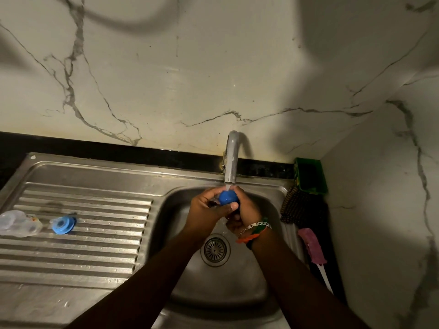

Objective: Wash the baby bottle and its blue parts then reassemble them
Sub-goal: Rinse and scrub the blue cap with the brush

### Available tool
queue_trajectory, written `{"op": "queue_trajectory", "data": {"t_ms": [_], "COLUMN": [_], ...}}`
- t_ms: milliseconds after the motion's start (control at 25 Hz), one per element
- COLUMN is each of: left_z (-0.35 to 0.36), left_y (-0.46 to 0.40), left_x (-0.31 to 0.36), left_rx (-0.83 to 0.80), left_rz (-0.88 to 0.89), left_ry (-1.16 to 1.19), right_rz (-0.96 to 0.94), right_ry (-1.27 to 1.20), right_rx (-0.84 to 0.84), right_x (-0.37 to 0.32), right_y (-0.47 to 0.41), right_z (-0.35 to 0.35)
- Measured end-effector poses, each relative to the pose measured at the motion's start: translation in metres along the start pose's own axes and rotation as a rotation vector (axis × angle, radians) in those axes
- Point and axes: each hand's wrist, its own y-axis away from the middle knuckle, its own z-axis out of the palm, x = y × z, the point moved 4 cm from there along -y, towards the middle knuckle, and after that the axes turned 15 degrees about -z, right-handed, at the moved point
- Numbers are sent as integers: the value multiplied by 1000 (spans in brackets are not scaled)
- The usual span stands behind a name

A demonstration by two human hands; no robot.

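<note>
Head view: one wide-angle look down over a steel sink (pixel 273 200).
Placement: blue cap (pixel 228 197) sat directly under the tap (pixel 231 160), in the running stream, apparently so the water could rinse it while both hands worked it.
Left hand (pixel 209 210): fingers curled round the blue cap from its left side, thumb across the front.
Right hand (pixel 244 207): wrapped round the blue cap's right side, fingers clamped against it, touching the left hand.
Parked parts: blue ring (pixel 63 224) and clear bottle (pixel 17 223) lay well to the left of the left hand on the ribbed drainboard (pixel 95 248), probably left to drain or await washing.
Look: cap rounded, glossy, wet; whether something clear was attached to it, I could not tell.
Stage: reassembly seemed not yet begun.
</note>
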Motion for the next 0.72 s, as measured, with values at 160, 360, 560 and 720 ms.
{"op": "queue_trajectory", "data": {"t_ms": [160, 360, 560, 720], "left_z": [0, 7, 5, 5], "left_y": [-3, 0, -4, 1], "left_x": [-3, -6, -7, -8], "left_rx": [-90, -141, -61, -39], "left_rz": [-136, -84, -153, -80], "left_ry": [364, 136, 311, 123], "right_rz": [-24, 11, -28, -38], "right_ry": [-227, -44, -124, 106], "right_rx": [-98, 33, -16, 106], "right_x": [-4, -2, -2, -6], "right_y": [8, 3, 9, 12], "right_z": [12, 3, 7, 6]}}
